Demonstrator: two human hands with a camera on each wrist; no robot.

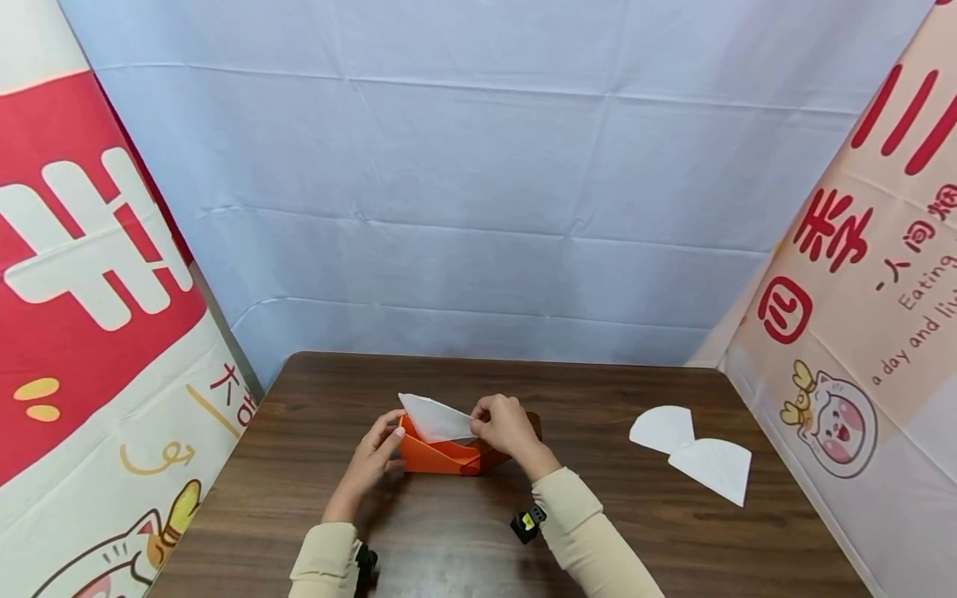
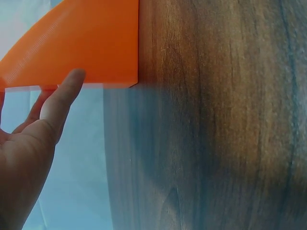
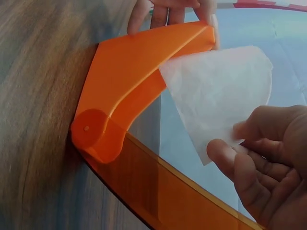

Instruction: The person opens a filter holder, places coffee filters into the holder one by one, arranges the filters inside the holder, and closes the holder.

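The left hand [image 1: 374, 448] stood in the way at the left end of the box [image 1: 437, 458]. The right hand [image 1: 504, 425] and its paper [image 1: 436, 419] took up much of the room over the top. The lid [image 3: 177, 191] stuck out on the right. There was a wide way across the table [image 1: 591, 465] between the lid and the two flat papers [image 1: 663, 428]. In front, a gap ran between the arms, but a black camera [image 1: 528, 523] poked into it. Behind, the back cloth [image 1: 478, 208] blocked the far edge.
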